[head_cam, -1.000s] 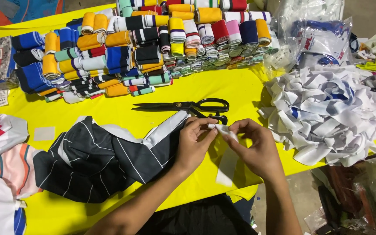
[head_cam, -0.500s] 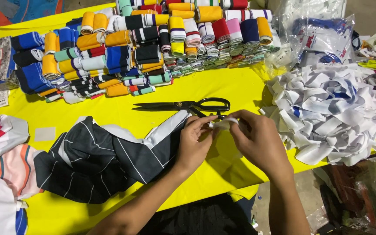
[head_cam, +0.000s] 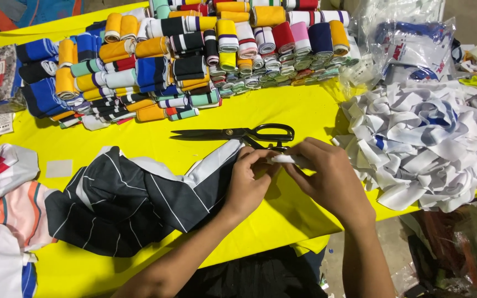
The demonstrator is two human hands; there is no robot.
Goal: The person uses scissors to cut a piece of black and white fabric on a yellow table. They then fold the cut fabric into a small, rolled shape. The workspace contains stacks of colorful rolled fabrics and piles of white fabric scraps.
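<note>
On the yellow table [head_cam: 139, 138], one dark striped cloth [head_cam: 139, 198] lies left of the left hand [head_cam: 247, 185]. Both hands pinch one small white strip [head_cam: 285, 159] that runs sideways between them, fingers closed on each end, the right hand [head_cam: 329, 182] just beside it. One pair of black scissors [head_cam: 238, 133] lies just behind, and one big pile of white strips [head_cam: 420, 143] sits far right.

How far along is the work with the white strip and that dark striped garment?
Looks done: a large heap of white strips lies to the right, and black scissors lie set down on the yellow table. In hand: the left hand and right hand pinch one small white strip between them. Apparently left: the dark striped garment lies whole beside the left hand.
</note>
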